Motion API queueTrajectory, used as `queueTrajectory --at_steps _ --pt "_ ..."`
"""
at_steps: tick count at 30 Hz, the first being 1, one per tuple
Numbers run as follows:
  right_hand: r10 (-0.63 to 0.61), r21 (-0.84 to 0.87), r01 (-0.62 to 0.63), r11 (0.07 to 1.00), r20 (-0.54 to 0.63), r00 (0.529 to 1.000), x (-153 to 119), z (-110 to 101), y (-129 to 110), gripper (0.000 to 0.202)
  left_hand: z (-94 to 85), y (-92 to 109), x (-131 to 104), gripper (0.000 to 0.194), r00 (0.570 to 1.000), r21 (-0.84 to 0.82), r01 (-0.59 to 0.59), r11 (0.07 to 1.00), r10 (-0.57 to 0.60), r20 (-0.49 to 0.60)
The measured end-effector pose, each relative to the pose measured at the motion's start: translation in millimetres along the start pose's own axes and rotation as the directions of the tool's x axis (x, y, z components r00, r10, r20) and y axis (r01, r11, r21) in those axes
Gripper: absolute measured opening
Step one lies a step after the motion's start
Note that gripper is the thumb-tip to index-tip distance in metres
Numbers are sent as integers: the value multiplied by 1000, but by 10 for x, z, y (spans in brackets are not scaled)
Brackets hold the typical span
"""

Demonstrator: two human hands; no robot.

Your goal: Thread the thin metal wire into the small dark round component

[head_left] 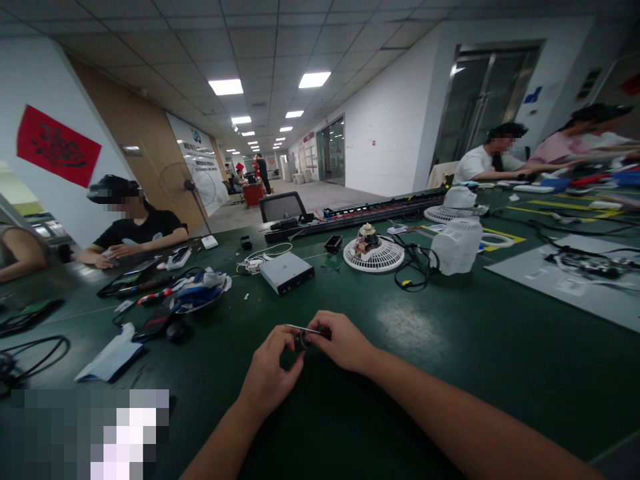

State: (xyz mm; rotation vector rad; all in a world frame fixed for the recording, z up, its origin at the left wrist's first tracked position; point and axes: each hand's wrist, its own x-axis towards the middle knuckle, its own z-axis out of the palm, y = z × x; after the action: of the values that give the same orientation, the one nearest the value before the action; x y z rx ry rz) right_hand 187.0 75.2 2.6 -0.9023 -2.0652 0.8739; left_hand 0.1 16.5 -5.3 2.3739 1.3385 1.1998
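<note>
Above the green table, my left hand (270, 370) pinches a small dark round part (301, 342) between thumb and fingers. What kind of part it is cannot be made out. Close against it, my right hand (345, 340) is closed on a thin screwdriver-like tool (304, 329), its metal shaft pointing left over the part and its dark end inside the fingers. The two hands nearly meet at the part. Beyond them lies a flat grey metal box (287, 272), and to its right a small black open case (333, 244).
A white fan grille with a motor (370, 250), a white housing (456, 247) and black cable (414, 283) lie behind on the right. A dish of blue cloth (200, 291) and a face mask (111, 355) are on the left. Other people sit around the green table (400, 413).
</note>
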Motion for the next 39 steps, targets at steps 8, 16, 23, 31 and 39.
queueTrajectory --at_steps 8,16,23,31,39 --pt "-77 -38 77 996 -3 997 -18 -12 -40 8 24 -9 11 23 993 28 -54 998 56 -103" --pt "32 52 -32 998 5 999 12 -15 66 11 21 -38 -16 22 996 14 -72 997 72 -48" --pt "147 213 -161 964 78 986 24 62 163 17 -12 -32 -10 24 997 7 -79 997 79 -19" --pt "224 356 -263 897 147 963 82 73 207 22 1 -23 2 26 998 13 -52 999 52 -17" --pt "-10 -459 36 888 58 998 14 -233 58 24 -2 -129 20 25 995 105 77 992 -69 -76"
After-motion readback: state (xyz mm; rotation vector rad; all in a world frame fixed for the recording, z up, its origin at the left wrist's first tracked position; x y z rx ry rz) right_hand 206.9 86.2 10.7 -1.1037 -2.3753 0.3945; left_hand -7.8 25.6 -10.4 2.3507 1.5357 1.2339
